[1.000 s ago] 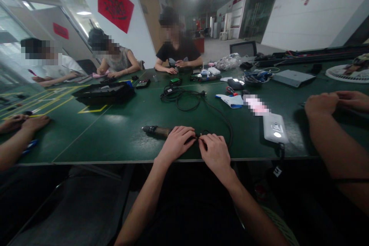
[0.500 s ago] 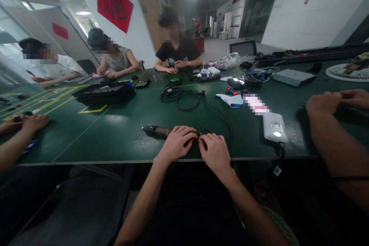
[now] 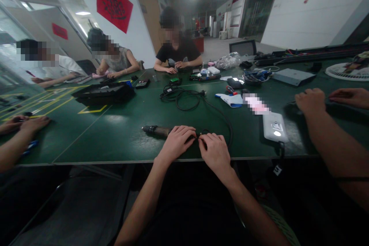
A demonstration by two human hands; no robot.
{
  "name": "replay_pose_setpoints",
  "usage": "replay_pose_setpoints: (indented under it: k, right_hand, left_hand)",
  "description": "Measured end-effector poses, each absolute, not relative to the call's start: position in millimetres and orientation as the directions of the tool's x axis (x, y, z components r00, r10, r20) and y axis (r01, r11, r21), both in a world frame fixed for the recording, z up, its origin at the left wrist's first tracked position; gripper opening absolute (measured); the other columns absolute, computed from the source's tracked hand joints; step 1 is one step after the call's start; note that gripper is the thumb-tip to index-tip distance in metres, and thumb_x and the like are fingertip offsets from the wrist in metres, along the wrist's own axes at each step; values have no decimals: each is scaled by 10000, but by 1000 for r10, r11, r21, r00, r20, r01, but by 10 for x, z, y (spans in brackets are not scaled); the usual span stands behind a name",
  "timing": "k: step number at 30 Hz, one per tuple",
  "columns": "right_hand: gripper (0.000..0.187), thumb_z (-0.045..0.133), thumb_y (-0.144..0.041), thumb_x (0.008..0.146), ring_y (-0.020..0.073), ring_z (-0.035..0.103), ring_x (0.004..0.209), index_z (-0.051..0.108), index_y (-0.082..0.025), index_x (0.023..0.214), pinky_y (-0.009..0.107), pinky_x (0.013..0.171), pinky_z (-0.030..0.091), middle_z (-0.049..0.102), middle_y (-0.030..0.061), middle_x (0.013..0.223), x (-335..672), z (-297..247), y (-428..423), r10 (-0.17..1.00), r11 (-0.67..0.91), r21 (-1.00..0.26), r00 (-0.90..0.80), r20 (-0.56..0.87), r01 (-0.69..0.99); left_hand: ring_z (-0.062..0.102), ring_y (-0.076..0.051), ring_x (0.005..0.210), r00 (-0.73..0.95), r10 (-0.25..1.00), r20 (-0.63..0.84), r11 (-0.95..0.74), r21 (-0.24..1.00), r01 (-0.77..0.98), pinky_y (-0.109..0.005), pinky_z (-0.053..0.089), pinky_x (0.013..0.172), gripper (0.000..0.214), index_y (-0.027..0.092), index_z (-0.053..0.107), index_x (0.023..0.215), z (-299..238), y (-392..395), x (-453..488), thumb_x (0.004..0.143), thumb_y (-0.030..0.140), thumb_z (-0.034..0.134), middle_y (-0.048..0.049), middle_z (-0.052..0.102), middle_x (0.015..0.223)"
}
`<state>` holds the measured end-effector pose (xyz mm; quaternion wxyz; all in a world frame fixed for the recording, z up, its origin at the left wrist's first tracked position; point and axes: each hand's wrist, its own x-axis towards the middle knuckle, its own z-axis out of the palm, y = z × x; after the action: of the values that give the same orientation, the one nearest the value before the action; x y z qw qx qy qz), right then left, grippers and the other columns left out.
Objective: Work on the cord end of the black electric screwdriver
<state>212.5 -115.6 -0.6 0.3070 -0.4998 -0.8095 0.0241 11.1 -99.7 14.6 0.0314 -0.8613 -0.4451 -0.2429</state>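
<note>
Brown tool (image 3: 162, 131), crosswise, points left; left hand (image 3: 180, 139) clasps it, right hand (image 3: 215, 150) pinches cord (image 3: 230, 125).

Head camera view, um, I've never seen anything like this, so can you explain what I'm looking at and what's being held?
There is no machine here, just a person's bare hands. The camera is worn on that person's head, looking forward and down.

The left hand holds a dark, stick-shaped tool whose narrow tip points left. The right hand is beside it, its fingers bent near the tool's other end; what they grip is too small to tell.

On the green table lie a loosely looped black cable, a black tray, a blue-and-white packet and a white device. Other people sit around the table, so the hands at the left and right edges are theirs.
</note>
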Motion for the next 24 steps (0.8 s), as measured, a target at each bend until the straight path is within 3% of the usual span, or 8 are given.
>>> replay_pose_setpoints:
  k: [10,17,24]
  right_hand:
    - [212,504,-237,1060,232,635,974,710,-228,1013,380,863,372,749,66,1005,2121,-17,-1155,821,497,-352,-300,485,793]
    - [221,504,-233,1057,226,636,968,719,-228,1008,384,871,373,751,70,1000,2120,-15,-1153,822,495,-347,-300,483,796]
    - [225,496,-241,1066,227,635,983,719,-233,1036,380,874,373,750,65,1018,2136,-4,-1152,823,502,-351,-312,474,790]
  left_hand:
    - [618,-231,1209,479,758,442,-590,154,792,-413,459,1019,101,242,629,1086,147,-1003,114,1006,292,664,-36,695,1294]
    - [609,-223,1229,497,746,444,-610,153,778,-417,458,1039,207,264,651,1161,190,-1034,132,977,174,623,-22,688,1322]
    - [617,-219,1222,467,757,458,-595,187,782,-413,466,1029,105,248,656,1103,151,-1001,115,999,259,655,-27,697,1307]
